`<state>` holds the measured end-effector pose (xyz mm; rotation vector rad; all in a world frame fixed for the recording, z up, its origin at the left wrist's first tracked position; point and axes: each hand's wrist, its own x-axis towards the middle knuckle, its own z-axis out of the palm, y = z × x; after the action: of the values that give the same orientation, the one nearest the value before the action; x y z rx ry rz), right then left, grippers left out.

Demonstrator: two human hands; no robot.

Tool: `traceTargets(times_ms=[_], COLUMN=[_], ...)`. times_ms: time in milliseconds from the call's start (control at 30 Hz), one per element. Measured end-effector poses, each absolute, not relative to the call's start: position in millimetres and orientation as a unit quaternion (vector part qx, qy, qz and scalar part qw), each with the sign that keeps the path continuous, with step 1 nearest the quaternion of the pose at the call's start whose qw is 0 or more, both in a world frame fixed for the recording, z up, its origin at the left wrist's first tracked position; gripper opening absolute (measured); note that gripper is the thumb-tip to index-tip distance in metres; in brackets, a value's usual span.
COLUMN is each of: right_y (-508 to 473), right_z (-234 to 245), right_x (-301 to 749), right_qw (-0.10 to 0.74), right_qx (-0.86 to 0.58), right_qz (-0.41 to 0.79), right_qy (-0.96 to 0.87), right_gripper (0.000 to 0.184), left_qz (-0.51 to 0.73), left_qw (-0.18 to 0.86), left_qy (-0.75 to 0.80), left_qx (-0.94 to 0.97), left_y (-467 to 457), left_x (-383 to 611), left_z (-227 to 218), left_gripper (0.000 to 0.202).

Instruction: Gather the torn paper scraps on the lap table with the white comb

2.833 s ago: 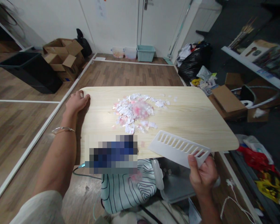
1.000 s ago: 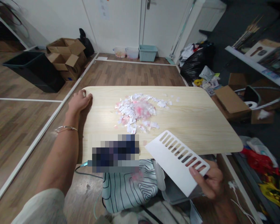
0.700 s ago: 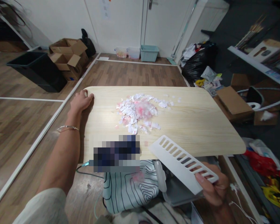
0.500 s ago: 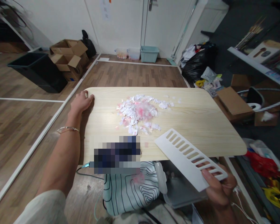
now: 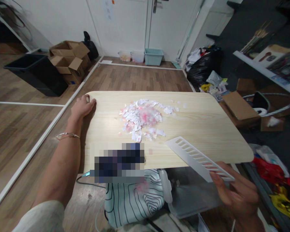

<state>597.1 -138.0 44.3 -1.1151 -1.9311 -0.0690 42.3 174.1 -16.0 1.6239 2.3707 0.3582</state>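
At the table's far left corner my left hand (image 5: 83, 106) is curled around the edge of the light wooden table (image 5: 203, 122). My right hand (image 5: 239, 190) grips one end of a white slotted plastic panel (image 5: 195, 158), thumb on top and fingers beneath. The panel's other end reaches over the table's near edge. A loose pile of torn white paper scraps (image 5: 135, 117) mixed with pinkish bits (image 5: 145, 116) spreads over the middle of the table. Below the panel is a grey translucent plastic bin (image 5: 190, 193), partly hidden by the table.
A pixelated dark device (image 5: 120, 162) with a cable lies at the table's near left. A striped fabric bag (image 5: 132, 199) is in front of me. Beyond stand a black bin (image 5: 36, 74), cardboard boxes (image 5: 70, 61) and a teal tub (image 5: 154, 56); bags and boxes crowd the right.
My right hand has tilted the slotted panel flatter and moved slightly right. My left hand keeps its place at the table corner, and the scraps look unchanged. The view has shifted a little.
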Motion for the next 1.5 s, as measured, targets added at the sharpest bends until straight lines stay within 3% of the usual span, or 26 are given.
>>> traceTargets(times_ms=[467, 1133, 1500], right_y=[-147.2, -140.9, -122.3], right_z=[22.2, 21.7, 33.0], right_x=[609.6, 595.9, 589.2], right_qw=[0.471, 0.527, 0.569], right_qx=[-0.491, -0.507, -0.469], right_qz=[-0.025, 0.073, 0.057], right_qy=[-0.733, -0.678, -0.673], right_gripper=[0.051, 0.026, 0.009], left_qz=[0.112, 0.113, 0.099], left_qw=[0.128, 0.117, 0.122], left_qy=[0.816, 0.814, 0.819], left_qx=[0.552, 0.558, 0.551], left_y=[166.6, 173.0, 167.8], left_x=[53.0, 45.0, 52.9], left_z=[-3.4, -14.6, -5.3], left_gripper=[0.077, 0.082, 0.081])
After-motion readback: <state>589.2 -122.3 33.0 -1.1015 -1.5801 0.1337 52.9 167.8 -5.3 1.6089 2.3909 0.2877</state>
